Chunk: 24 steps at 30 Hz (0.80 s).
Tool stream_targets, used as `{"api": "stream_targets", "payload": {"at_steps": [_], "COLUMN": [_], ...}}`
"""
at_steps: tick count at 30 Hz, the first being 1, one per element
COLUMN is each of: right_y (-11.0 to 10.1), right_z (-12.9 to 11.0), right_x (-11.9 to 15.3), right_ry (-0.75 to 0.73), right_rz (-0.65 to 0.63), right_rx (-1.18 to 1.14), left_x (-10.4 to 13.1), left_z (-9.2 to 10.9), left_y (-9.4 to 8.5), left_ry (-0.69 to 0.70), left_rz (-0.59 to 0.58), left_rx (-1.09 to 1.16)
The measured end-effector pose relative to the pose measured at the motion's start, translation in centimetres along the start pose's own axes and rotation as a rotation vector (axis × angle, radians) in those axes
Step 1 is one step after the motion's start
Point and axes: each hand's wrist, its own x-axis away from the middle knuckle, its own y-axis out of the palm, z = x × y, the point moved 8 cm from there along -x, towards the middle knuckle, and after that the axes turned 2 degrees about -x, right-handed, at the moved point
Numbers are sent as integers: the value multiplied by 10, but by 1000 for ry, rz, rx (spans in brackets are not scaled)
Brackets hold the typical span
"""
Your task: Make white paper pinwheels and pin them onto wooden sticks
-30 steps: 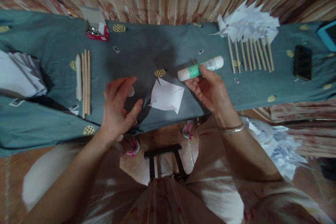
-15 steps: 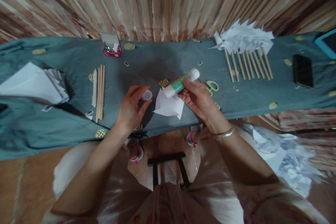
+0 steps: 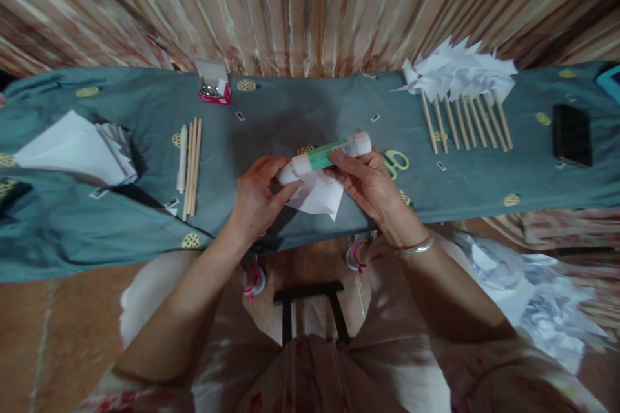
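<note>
A green and white glue stick [image 3: 323, 155] is held level above the cloth in my right hand [image 3: 365, 182], thumb on top and fingers beneath. My left hand [image 3: 260, 193] pinches the white cap [image 3: 289, 171], which meets the left end of the glue stick. Whether the cap is fully seated I cannot tell. Below lies a piece of folded white paper [image 3: 320, 197], its upper part covered by the glue stick and fingers. Just right of my right hand are scissors with yellow-green handles [image 3: 398, 160], partly hidden behind it.
Wooden sticks [image 3: 192, 171] and a white pen [image 3: 182, 158] lie to the left, near stacked white paper [image 3: 72, 151]. A red box of metal pins [image 3: 214, 91] stands behind. Several paper pinwheels [image 3: 460, 74] and a dark phone [image 3: 572, 135] lie right.
My left hand has brought the cap rightward against the end of the glue stick; before, they were apart. The glue stick is now more level. The view has shifted slightly left.
</note>
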Motion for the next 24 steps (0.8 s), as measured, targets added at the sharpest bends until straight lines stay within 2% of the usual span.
{"api": "stream_targets", "payload": {"at_steps": [7,14,18,24], "right_y": [-2,1,5,10], "right_z": [-2,0,5,13], "right_x": [1,1,2,2], "right_ry": [-33,-70,-82,-77], "right_rz": [20,2,-16,4], "right_rx": [77,150,198,202], "left_x": [1,2,5,8], "left_z": [1,8,16,12], "left_y": [0,0,-1,1], "left_ry": [21,171,270,233], "left_rz": [-10,-13,40,63], "left_rx": [-70,-218,-265,-259]}}
